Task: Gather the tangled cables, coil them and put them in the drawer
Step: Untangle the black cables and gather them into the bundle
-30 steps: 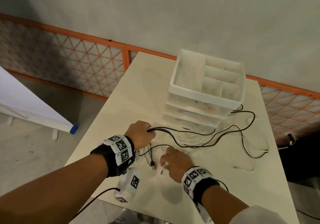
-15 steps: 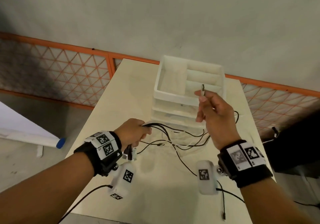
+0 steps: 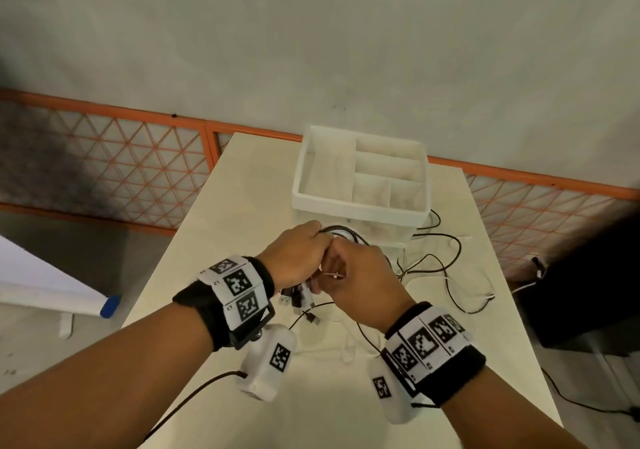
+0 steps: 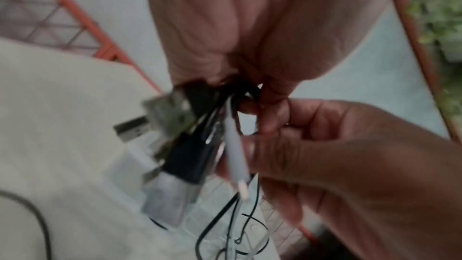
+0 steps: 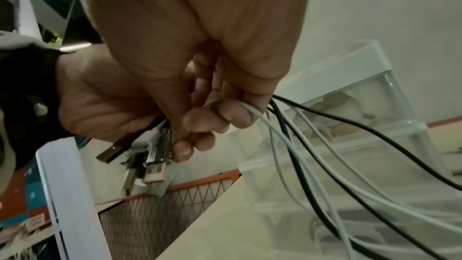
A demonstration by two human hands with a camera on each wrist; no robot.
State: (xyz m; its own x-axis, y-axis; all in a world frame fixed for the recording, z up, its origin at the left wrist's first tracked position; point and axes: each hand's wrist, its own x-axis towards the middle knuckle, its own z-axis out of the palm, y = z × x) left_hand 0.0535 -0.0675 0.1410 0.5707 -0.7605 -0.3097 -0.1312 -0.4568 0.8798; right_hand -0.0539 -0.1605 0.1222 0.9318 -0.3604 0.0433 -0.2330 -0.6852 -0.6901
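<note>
My left hand (image 3: 299, 258) grips a bundle of cables just in front of the white drawer unit (image 3: 356, 207). Black USB plugs (image 4: 185, 157) hang out below its fist. My right hand (image 3: 351, 275) sits against the left one and pinches a white cable end (image 4: 236, 163) between thumb and fingers beside the bundle. Black cables (image 5: 350, 120) and white cables (image 5: 275, 131) run from the two hands down to the table. More black cable loops (image 3: 446, 272) lie on the table (image 3: 242, 206) to the right of the unit. All the unit's drawers look pushed in.
The drawer unit has an open divided tray on top. An orange mesh fence (image 3: 138, 157) runs behind the table. A white roll with a blue cap (image 3: 110, 304) lies at the left. A dark object (image 3: 588, 292) stands off the table's right edge.
My right hand, raised with a cable end in front of the unit half a second ago, has come down against the left hand. The left hand has lifted the bundle slightly.
</note>
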